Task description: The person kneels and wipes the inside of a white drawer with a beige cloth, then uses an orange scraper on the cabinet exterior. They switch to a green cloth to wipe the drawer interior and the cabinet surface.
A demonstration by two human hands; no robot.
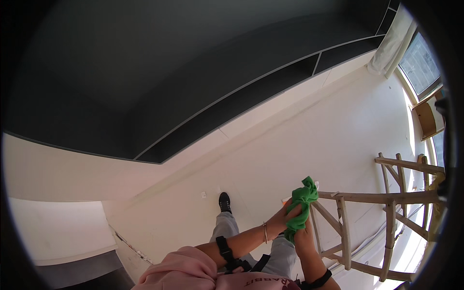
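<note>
A crumpled green cloth is bunched between my two hands, low and right of the middle of the view. My left hand, with a thin bracelet at its wrist, grips the cloth's middle. Close against it, my right hand holds the lower part, its fingers largely hidden by the fabric. One end of the cloth sticks up above the hands and another droops beneath them. Just past the hands, a wooden ladder-like frame reaches away to the right.
Dark built-in shelving with thin light edges spans the upper left above a pale floor. A white curtain hangs by a window; a cardboard box stands below it. My black shoe is near a small white scrap.
</note>
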